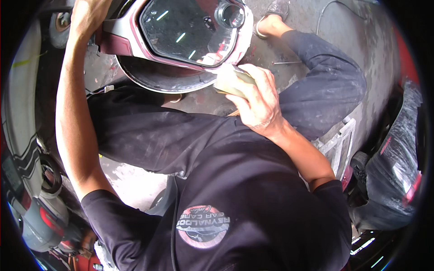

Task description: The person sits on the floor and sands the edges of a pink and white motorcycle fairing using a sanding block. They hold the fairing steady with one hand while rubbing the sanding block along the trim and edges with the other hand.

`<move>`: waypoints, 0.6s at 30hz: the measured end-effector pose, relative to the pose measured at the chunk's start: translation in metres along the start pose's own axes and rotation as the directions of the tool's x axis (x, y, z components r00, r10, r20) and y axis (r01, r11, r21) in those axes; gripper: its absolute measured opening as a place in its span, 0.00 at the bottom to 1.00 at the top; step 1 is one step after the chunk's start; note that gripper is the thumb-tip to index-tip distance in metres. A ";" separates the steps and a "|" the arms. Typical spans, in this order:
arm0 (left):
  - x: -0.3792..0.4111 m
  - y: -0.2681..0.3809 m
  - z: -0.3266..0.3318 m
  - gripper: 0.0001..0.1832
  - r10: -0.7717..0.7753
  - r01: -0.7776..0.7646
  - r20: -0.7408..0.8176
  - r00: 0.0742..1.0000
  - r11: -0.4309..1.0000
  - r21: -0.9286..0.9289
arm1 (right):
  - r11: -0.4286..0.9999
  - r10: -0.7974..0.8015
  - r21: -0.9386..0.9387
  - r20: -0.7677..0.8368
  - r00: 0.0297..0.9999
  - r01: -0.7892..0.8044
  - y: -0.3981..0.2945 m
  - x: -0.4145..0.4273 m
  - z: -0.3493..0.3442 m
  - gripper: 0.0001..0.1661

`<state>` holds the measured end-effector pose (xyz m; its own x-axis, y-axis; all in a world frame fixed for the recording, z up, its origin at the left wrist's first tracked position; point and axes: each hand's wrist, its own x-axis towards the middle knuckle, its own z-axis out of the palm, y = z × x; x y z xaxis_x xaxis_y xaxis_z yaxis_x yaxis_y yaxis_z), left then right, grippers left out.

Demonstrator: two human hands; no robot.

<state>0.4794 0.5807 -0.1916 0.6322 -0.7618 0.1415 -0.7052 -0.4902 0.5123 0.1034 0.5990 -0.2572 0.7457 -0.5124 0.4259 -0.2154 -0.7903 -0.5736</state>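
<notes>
My right hand point(261, 101) grips a pale sanding block point(234, 79), which seems wrapped in abrasive paper. The block touches the lower right edge of a car side mirror point(134, 44), whose housing shows white and dull red patches. Its dark mirror glass point(179, 34) reflects lights and a hand. At the upper right of the glass is a small round blind-spot mirror point(232, 16). My left hand point(91, 15) is by the mirror's mounting arm, cut off by the top edge, its fingers hidden. Below the mirror stands a round dark tub point(169, 76) with a light rim.
A wired connector point(108, 88) hangs left of the tub. A thin rod point(287, 63) and a cable point(318, 20) lie on the concrete floor point(352, 64). At right are a pale metal frame point(339, 144) and a plastic-covered car part point(390, 176). A vehicle point(20, 111) stands at left.
</notes>
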 end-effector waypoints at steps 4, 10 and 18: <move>0.004 0.000 0.000 0.32 0.014 -0.014 -0.006 1.000 1.000 0.012 | 0.998 -0.025 0.057 -0.017 1.000 0.026 -0.008 0.011 0.010 0.31; 0.003 -0.007 0.001 0.30 0.055 -0.055 0.003 0.998 0.998 0.026 | 1.000 0.014 -0.012 -0.016 1.000 -0.014 -0.001 -0.002 0.001 0.30; -0.003 0.004 -0.005 0.29 -0.024 0.025 0.029 0.999 0.999 -0.029 | 0.996 -0.012 -0.089 0.045 0.999 0.016 0.008 -0.006 -0.007 0.31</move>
<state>0.4761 0.5833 -0.1860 0.6396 -0.7616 0.1042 -0.6794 -0.4967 0.5401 0.0929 0.5935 -0.2592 0.7762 -0.4870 0.4005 -0.2587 -0.8253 -0.5020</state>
